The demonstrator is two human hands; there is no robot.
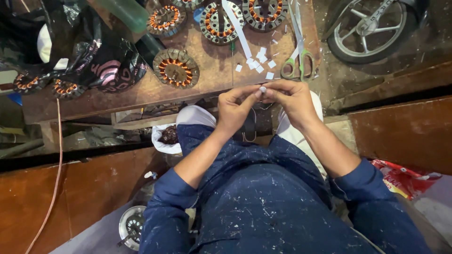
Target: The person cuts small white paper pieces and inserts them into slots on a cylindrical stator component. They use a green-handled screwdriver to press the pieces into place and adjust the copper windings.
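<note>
While I pinch the small white paper slip point(262, 89) between the thumbs and forefingers of both hands, I judge the fold goes best with fingertips close and pressure even. My left hand point(235, 109) and right hand point(293, 101) are both closed on it, just above my lap. Beyond them, on the wooden counter point(212, 77), lie more cut paper pieces point(258, 63), green-handled scissors point(298, 63) and copper-wound motor cores point(175, 68).

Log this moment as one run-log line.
left hand and right hand: together pinching small white paper piece | wooden bench: cut white paper bits, green-handled scissors, copper-wound round stators
</note>
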